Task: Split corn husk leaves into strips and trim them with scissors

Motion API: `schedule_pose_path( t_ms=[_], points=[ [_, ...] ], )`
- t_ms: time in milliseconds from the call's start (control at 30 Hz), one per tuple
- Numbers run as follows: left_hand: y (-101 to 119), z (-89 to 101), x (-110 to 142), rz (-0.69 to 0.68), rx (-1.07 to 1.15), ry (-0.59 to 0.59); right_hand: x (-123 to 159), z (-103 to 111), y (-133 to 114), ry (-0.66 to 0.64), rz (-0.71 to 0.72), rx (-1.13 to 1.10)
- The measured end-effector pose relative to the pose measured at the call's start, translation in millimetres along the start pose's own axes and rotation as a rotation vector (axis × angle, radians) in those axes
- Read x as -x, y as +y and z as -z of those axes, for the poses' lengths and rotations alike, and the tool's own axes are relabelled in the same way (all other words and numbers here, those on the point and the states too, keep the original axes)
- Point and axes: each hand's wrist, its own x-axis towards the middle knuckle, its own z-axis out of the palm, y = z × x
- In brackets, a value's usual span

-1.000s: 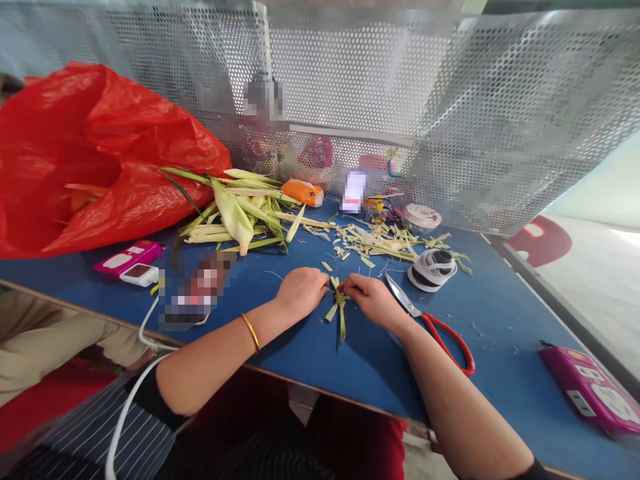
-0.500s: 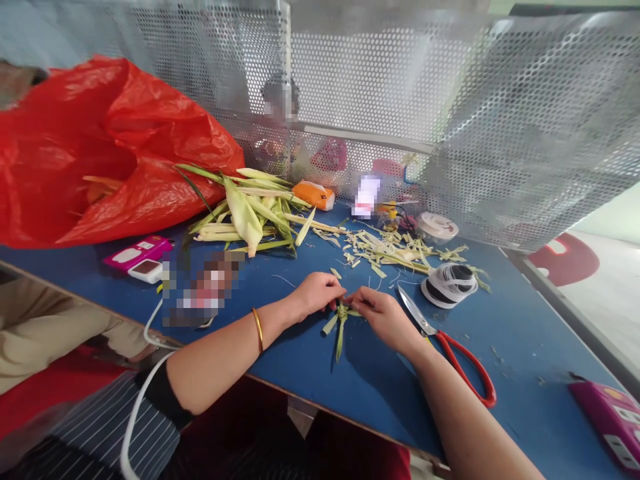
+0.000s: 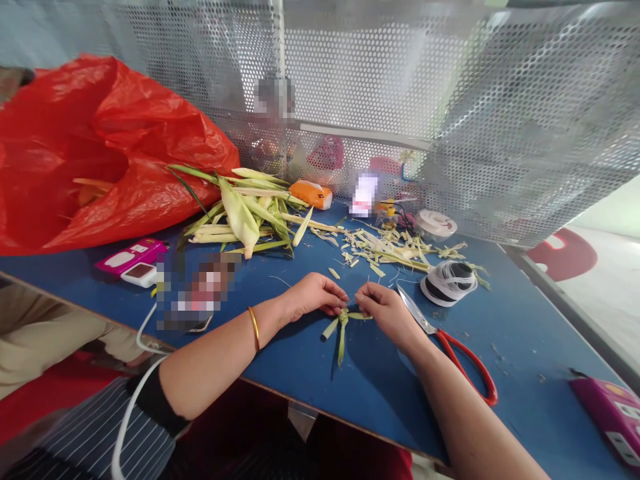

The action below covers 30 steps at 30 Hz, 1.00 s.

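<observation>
Left hand (image 3: 320, 297): palm down, fingertips in a narrow pinch at the top of the leaf knot (image 3: 343, 319).
Right hand (image 3: 384, 308): fingers curled close together, left of the scissors (image 3: 434, 331); whether holding a strand, cannot tell.
Leaf knot: small, green, woven centre, three flat strips splayed; left of the scissors.
Leaf scraps (image 3: 383, 248): pale, scattered, beyond the scissors.

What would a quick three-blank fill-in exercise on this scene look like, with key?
1. The tabletop under the leaf-strip piece is coloured ____.
2. Compared with the left hand, the scissors lie nearer the ____ hand.
3. In the picture, the large plastic bag is coloured ____.
Missing words: blue; right; red.
</observation>
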Motion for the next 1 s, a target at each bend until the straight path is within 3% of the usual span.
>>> schedule_pose_path(
  t_ms=[233, 367, 467, 600, 667, 767, 867, 1000],
  points=[
    [-6.4, -3.1, -2.2, -0.061, -0.025, 0.019, 0.3, -1.8, -8.1, -0.033, -0.057, -0.164],
    [-12.2, -4.9, -4.5, -0.151, -0.064, -0.032, 1.7, -4.9, -14.3, -0.035, -0.031, -0.305],
    [-17.5, -5.8, -7.6, -0.209, -0.132, 0.003, 2.3, -10.5, -15.5, -0.039, 0.023, -0.359],
    [-20.4, -7.4, -8.9, -0.213, -0.118, 0.049, 2.7, -12.7, -15.1, -0.016, 0.188, -0.322],
    [-19.3, -7.7, -7.6, -0.196, -0.068, 0.04, 1.8, -8.2, -13.3, 0.074, 0.255, -0.313],
    [-16.7, -7.2, -5.2, -0.15, -0.027, 0.017, -1.1, 1.2, -6.5, 0.206, 0.216, -0.154],
    [-14.5, -6.2, -3.5, -0.132, -0.01, 0.003, -4.1, 4.1, 1.1, 0.134, 0.148, 0.042],
    [-12.9, -6.0, -3.0, -0.123, -0.005, 0.012, -5.7, -3.6, 4.6, 0.055, 0.163, 0.092]
  ],
)
